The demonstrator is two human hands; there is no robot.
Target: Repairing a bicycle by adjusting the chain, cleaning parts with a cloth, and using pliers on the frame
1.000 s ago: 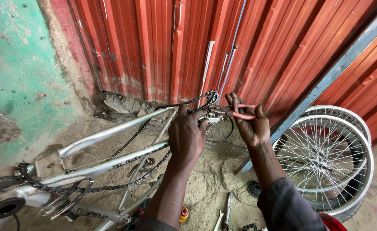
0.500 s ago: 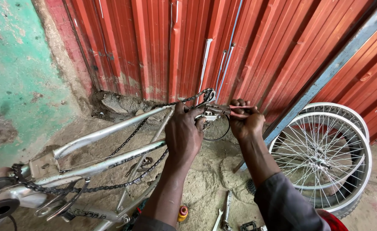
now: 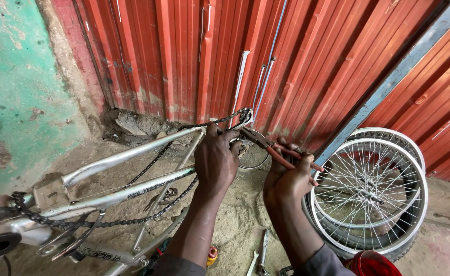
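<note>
1. Both hands have drifted lower and rightward since half a second ago; the right hand (image 3: 289, 179) now sits further below the frame end, the pliers tilted up-left.
2. Left hand (image 3: 216, 161) is closed around the rear end of the silver bicycle frame (image 3: 128, 153), fingers wrapped over the tube.
3. Right hand is clamped narrow on the red-handled pliers (image 3: 273, 148), whose tip meets the frame end beside the chain (image 3: 148, 166); what the tip bites is hidden.
4. Lettering on the lower frame tubes is too small to read.
5. Two spoked wheels (image 3: 373, 197) lean on the red corrugated wall (image 3: 286, 56), just right of the hands.
6. Wrenches (image 3: 259, 255) lie on the sandy ground, partly cut off; a red container (image 3: 370, 265) is cropped at the bottom.
</note>
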